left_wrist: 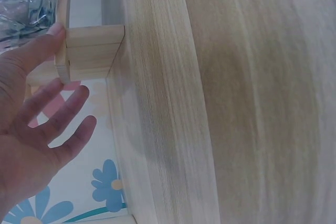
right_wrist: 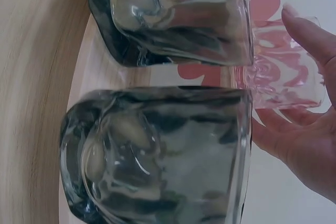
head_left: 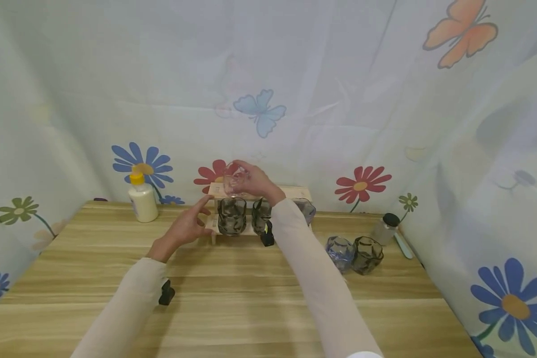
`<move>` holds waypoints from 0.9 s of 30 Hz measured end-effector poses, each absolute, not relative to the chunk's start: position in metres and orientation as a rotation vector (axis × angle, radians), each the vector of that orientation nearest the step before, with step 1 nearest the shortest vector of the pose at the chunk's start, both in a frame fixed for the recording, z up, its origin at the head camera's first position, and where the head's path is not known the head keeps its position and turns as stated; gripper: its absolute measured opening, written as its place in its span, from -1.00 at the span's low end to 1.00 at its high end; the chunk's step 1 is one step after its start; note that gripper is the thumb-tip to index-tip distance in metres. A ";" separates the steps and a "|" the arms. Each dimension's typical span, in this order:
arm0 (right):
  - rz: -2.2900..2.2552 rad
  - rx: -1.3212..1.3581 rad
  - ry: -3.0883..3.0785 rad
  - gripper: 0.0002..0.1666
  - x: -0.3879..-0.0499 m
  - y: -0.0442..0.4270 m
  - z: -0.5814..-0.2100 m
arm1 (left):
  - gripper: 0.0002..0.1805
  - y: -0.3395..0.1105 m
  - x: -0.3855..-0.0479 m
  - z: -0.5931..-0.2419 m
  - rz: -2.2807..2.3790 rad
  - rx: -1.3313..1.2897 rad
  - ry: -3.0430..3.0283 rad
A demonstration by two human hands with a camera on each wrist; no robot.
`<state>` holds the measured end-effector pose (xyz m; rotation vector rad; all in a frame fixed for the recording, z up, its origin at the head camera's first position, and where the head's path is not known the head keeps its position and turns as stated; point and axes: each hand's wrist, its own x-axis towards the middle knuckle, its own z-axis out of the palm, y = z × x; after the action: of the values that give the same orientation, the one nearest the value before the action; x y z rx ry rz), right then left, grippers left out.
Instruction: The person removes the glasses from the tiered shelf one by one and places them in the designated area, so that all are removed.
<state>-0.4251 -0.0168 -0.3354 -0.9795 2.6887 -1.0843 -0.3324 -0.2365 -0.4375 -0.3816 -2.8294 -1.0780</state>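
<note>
My right hand point(head_left: 255, 181) holds a clear pink-tinted glass point(head_left: 233, 180) by its sides, at the left end of the small wooden rack's point(head_left: 295, 191) upper shelf. The right wrist view shows the thumb and fingers around the pink glass point(right_wrist: 289, 66). My left hand point(head_left: 185, 226) is at the rack's left end; its thumb touches the lower shelf board point(left_wrist: 62, 61), with the other fingers spread. Two dark grey glasses, one left point(head_left: 231, 219) and one beside it point(head_left: 259, 216), stand on the lower shelf. A bluish glass point(head_left: 306, 209) farther right is partly hidden by the right sleeve.
On the table point(head_left: 232, 303), right of the rack, a bluish glass point(head_left: 340, 251) and a dark grey glass point(head_left: 367, 254) stand together. Behind them are a black-lidded jar point(head_left: 387, 227) and a pale blue handle-like thing point(head_left: 403, 246). A yellow-capped bottle point(head_left: 143, 201) stands back left.
</note>
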 end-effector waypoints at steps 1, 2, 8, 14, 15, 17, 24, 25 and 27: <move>-1.079 -0.979 2.691 -0.04 -0.425 -0.018 -0.336 | 0.14 -0.237 -0.333 -0.438 -1.078 -0.378 -2.830; -1.075 -0.981 2.692 -0.03 -0.426 -0.019 -0.337 | 0.14 -0.237 -0.333 -0.438 -1.078 -0.377 -2.832; -1.091 -0.986 2.655 0.07 -0.426 -0.022 -0.338 | 0.14 -0.237 -0.333 -0.440 -1.080 -0.366 -2.836; -1.069 -0.996 2.686 0.08 -0.426 -0.024 -0.338 | 0.13 -0.237 -0.334 -0.440 -1.066 -0.358 -2.839; -1.065 -0.990 2.693 0.09 -0.426 -0.024 -0.338 | 0.13 -0.237 -0.334 -0.440 -1.064 -0.355 -2.841; -1.058 -0.971 2.704 0.11 -0.426 -0.025 -0.338 | 0.13 -0.237 -0.335 -0.440 -1.067 -0.348 -2.846; -1.076 -0.892 2.719 0.14 -0.424 -0.026 -0.339 | 0.14 -0.237 -0.336 -0.440 -1.077 -0.338 -2.855; -1.072 -0.884 2.723 0.14 -0.424 -0.026 -0.339 | 0.14 -0.237 -0.336 -0.440 -1.081 -0.338 -2.855; -1.061 -0.875 2.732 0.13 -0.424 -0.026 -0.338 | 0.14 -0.237 -0.336 -0.439 -1.085 -0.340 -2.856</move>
<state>-0.4240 -0.0264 -0.3384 -0.8750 2.7317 -1.0613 -0.3358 -0.2372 -0.4395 -0.3403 -2.8559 -1.0852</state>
